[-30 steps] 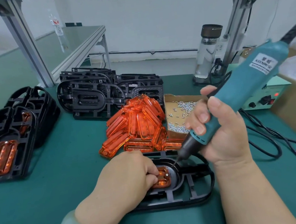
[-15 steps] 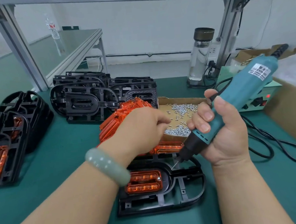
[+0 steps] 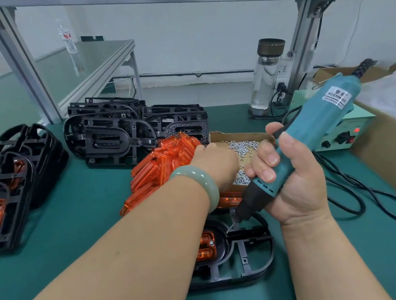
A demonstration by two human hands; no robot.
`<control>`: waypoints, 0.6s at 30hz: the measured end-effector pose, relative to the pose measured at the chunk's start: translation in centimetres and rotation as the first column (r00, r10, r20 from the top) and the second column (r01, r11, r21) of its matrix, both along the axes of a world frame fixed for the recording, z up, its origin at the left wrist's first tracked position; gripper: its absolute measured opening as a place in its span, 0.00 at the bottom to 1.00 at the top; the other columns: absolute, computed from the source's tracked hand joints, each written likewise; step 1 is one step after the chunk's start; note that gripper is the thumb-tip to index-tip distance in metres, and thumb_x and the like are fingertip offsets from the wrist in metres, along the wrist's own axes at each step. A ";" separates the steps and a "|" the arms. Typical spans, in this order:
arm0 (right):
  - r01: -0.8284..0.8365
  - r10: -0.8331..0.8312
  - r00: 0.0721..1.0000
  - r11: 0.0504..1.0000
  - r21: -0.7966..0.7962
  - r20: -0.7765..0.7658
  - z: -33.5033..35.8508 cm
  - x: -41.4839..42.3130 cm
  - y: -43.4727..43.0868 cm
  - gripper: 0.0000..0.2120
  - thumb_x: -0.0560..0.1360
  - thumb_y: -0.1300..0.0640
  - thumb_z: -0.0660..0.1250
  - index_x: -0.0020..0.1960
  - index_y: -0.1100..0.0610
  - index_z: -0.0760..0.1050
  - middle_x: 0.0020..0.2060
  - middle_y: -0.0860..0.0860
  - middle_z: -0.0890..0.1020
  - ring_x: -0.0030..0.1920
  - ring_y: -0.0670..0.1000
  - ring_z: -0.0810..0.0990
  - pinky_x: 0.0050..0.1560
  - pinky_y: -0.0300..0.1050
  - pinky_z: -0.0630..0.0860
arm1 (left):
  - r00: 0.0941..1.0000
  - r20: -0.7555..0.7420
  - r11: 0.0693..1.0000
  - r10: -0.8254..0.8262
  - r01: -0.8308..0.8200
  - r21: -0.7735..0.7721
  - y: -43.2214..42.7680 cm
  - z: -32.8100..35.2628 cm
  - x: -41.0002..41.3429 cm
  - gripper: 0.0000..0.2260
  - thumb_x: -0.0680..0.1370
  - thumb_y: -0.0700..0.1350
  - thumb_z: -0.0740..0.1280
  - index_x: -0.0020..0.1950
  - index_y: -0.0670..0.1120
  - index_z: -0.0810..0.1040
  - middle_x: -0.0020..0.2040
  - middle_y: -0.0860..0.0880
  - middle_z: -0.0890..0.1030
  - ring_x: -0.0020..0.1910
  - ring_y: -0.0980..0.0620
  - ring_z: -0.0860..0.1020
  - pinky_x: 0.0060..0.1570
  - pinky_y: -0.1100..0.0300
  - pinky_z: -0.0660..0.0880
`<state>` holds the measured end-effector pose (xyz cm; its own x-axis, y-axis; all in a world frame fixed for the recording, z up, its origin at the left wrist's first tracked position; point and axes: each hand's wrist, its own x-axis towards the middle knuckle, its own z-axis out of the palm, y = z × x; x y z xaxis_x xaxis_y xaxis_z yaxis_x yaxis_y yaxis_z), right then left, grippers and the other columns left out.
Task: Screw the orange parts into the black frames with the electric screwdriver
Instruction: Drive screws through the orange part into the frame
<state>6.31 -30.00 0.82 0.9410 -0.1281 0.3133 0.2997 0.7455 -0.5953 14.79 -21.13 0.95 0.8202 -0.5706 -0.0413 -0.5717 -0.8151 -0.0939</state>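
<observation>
Screws [image 3: 241, 145] lie right under the left hand [image 3: 214, 166], fingertips hidden in the box [image 3: 239, 135] so a pinch I cannot tell, while the right hand [image 3: 296, 188] grips the one screwdriver [image 3: 312, 133], bit poised over the one frame [image 3: 252, 261] nearer us, lying left-to-right, one orange part [image 3: 206, 248] seated inside.

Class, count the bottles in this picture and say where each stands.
2. A dark-lidded glass bottle stands at the back of the bench by the right post; a plastic water bottle stands on the far table, upper left. Others may be hidden.
</observation>
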 end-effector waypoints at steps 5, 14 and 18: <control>0.017 -0.017 1.000 1.000 -0.014 -0.022 0.1 -0.1 0.2 0.07 0.73 0.55 0.59 0.49 0.55 0.72 0.24 0.46 0.69 0.20 0.44 0.67 0.29 0.38 0.72 | 1.000 0.015 1.000 0.002 -0.002 -0.012 -0.6 0.2 0.0 0.03 0.77 0.43 0.62 0.45 0.51 0.71 0.43 0.51 0.73 0.52 0.46 0.76 0.49 0.53 0.60; 0.014 -0.014 1.000 1.000 -0.007 -0.008 0.2 -0.2 0.2 0.07 0.72 0.56 0.60 0.49 0.55 0.72 0.24 0.46 0.69 0.20 0.44 0.68 0.29 0.38 0.73 | 0.996 0.088 0.998 -0.027 0.032 -0.056 -0.6 -0.4 -0.1 0.05 0.76 0.42 0.62 0.41 0.50 0.70 0.39 0.51 0.72 0.48 0.46 0.77 0.46 0.54 0.62; 0.012 -0.012 1.000 1.000 -0.007 -0.007 0.1 -0.2 0.2 0.07 0.73 0.56 0.59 0.49 0.56 0.72 0.24 0.46 0.70 0.20 0.43 0.68 0.29 0.38 0.73 | 0.992 0.122 0.995 -0.036 0.047 -0.090 -0.3 -0.5 -0.1 0.06 0.76 0.42 0.62 0.40 0.50 0.70 0.38 0.51 0.71 0.44 0.46 0.76 0.45 0.54 0.63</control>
